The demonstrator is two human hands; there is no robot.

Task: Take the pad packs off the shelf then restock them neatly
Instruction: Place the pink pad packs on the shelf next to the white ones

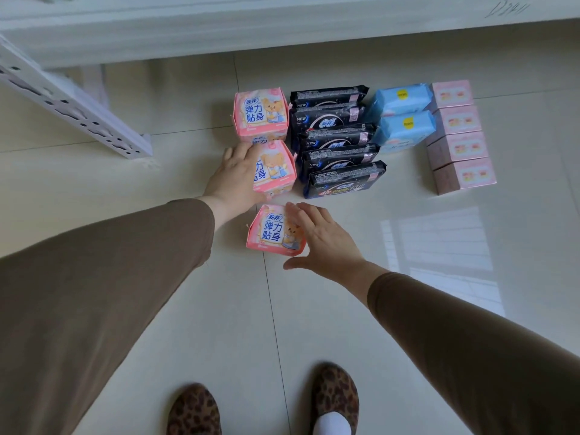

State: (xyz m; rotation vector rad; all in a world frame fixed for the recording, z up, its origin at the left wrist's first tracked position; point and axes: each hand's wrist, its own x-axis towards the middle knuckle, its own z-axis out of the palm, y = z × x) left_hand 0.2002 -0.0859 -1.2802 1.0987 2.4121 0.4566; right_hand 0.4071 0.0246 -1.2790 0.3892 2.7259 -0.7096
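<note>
Pink pad packs form the leftmost column on the floor, left of the black packs point(337, 136). Left hand point(233, 177) lies spread over the middle pink pack point(276, 171), fingers straight, gripping nothing. Right hand point(317, 240) rests open against the nearest pink pack point(274, 230), directly beneath that column.

Both arms are covered to the wrist by long, plain sleeves of a soft brown-taupe fabric, the left sleeve point(103, 277) and the right sleeve point(477, 350) being alike and unmarked. The left hand point(233, 174) and the right hand point(323, 243) are left bare, with no rings, watch or gloves seen. Leopard-print slippers are worn, the left slipper point(193, 409) and the right slipper point(335, 394), and a white sock is shown at the right one's opening.
</note>
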